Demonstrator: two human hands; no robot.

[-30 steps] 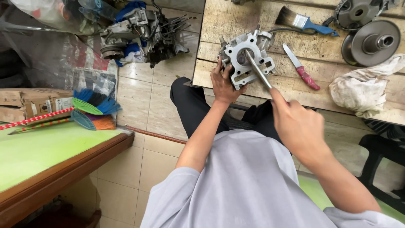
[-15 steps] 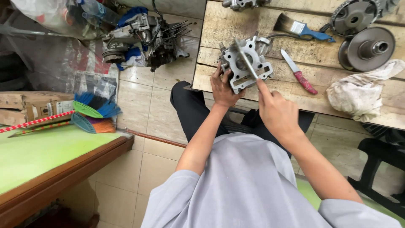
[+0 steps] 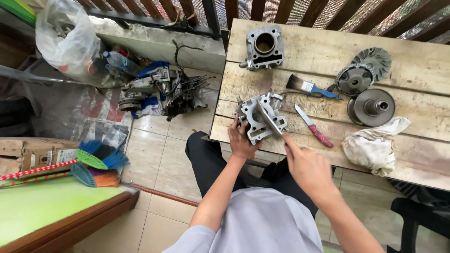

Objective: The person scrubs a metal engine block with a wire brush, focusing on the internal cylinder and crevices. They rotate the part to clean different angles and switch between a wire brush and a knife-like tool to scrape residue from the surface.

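Observation:
A grey metal engine head [image 3: 251, 125] stands tilted at the near edge of a wooden table [image 3: 403, 136]. My left hand [image 3: 241, 142] grips its lower left side. My right hand [image 3: 305, 169] holds a flat metal blade [image 3: 268, 118], whose tip lies across the face of the engine head. A red-handled knife [image 3: 313, 126] lies just right of the part.
On the table are a metal cylinder block [image 3: 264, 47], a blue-handled paintbrush [image 3: 312, 88], round clutch parts [image 3: 371, 107], and a dirty white rag [image 3: 372, 145]. An engine [image 3: 157, 93] sits on the tiled floor at left. Brooms [image 3: 91, 167] rest by a green table [image 3: 42, 206].
The view has tilted up, showing the far table and a fence. My right hand has drawn the blade left across the engine head. My left hand keeps its grip.

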